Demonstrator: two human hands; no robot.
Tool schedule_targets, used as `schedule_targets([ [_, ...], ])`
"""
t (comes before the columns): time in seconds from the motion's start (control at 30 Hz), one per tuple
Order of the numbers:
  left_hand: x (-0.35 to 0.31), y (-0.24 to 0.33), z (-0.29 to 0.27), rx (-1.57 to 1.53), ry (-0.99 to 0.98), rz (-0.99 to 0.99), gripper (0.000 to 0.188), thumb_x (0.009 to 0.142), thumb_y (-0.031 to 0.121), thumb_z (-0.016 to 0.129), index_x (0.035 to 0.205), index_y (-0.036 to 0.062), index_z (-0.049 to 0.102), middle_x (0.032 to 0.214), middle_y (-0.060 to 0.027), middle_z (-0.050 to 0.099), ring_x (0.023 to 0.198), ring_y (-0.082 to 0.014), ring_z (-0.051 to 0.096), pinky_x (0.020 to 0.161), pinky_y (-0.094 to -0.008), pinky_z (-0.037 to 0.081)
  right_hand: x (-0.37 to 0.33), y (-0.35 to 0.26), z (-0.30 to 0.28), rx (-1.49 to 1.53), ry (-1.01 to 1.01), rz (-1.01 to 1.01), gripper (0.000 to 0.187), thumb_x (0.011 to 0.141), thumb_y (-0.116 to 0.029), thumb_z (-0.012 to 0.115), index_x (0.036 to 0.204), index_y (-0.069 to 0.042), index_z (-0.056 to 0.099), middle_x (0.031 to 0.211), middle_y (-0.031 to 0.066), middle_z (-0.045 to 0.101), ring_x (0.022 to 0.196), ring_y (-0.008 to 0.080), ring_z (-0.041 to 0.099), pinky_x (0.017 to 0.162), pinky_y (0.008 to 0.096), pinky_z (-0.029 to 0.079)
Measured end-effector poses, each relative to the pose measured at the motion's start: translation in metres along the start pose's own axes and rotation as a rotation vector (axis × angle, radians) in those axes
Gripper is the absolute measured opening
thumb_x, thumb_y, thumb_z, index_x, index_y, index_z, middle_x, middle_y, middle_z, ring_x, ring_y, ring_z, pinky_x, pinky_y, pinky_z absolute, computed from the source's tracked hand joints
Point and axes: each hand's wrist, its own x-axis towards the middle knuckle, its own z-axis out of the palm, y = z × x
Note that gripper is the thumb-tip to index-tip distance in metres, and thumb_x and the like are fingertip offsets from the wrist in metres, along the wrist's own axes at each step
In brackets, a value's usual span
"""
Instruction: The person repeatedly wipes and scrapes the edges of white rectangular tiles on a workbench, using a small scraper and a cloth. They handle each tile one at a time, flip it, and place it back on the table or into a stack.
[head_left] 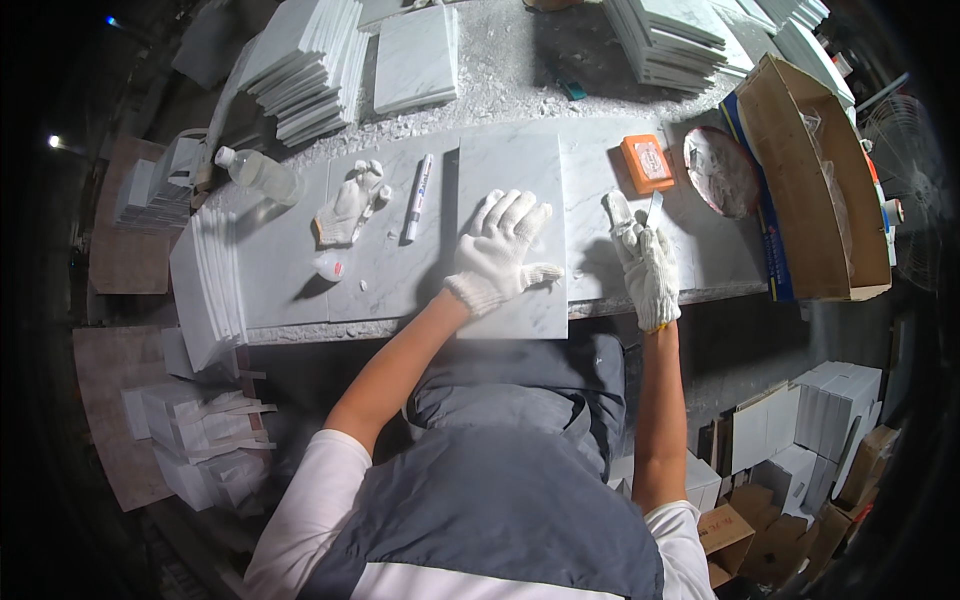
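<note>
indeed, left hand [503, 248] flat on a pale slab [512, 165], right hand [650, 265] round a thin tool [654, 210]

the fingers of the left hand, in a white knit glove, are spread wide and point to about twelve o'clock, the thumb out toward three. the palm lies on the slab, which sits upright in the view in front of the person, its near end jutting past the edge of the bench [395, 285] at six o'clock. the right hand, gloved too, is at three o'clock from the slab; its fingers are narrowed on the thin tool, whose flat, light end shows, while one finger sticks out toward eleven.

around the slab, a white marker [419, 198] lies at ten o'clock, and an empty-looking glove [350, 207] farther out at nine, with a small white container [330, 266] just below that glove. a clear bottle [262, 178] rests on its side between nine and ten. an orange box [648, 164] sits at two, near a round dish [718, 172] with pale contents; a cardboard carton [830, 180] stands open beyond them at three.

farthest out, slab stacks rise at ten [305, 75] and one o'clock [670, 45], pale debris [500, 95] strewn between. white boxes [840, 410] stand at four, and a fan [905, 200] at three.
</note>
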Motion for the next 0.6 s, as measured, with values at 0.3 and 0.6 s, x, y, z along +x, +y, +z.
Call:
schedule_targets([
  [0.3,0.01,-0.034,0.009,-0.015,-0.01,-0.117,0.075,0.092,0.056,0.067,0.149,0.0088,0.053,0.154,-0.0139,0.05,0.15,-0.0324,0.037,0.13,-0.0469,0.017,-0.003,-0.001,0.005,-0.002,0.015,0.0,0.032,0.104,-0.009,0.062,0.133,0.004,0.056,0.111,0.0081,0.065,0.106,0.0228,0.065,0.105,0.0414,0.054],
  [0.6,0.014,-0.018,0.014,0.242,-0.312,-0.064,0.081,0.095,0.067,0.051,0.154,0.0106,0.048,0.162,-0.0098,0.043,0.155,-0.0258,0.03,0.131,-0.0451,0.011,0.005,0.002,-0.01,0.393,0.006,0.153,0.029,0.107,-0.008,0.052,0.132,0.006,0.054,0.118,0.0168,0.06,0.11,0.0265,0.061,0.103,0.0385,0.055],
])
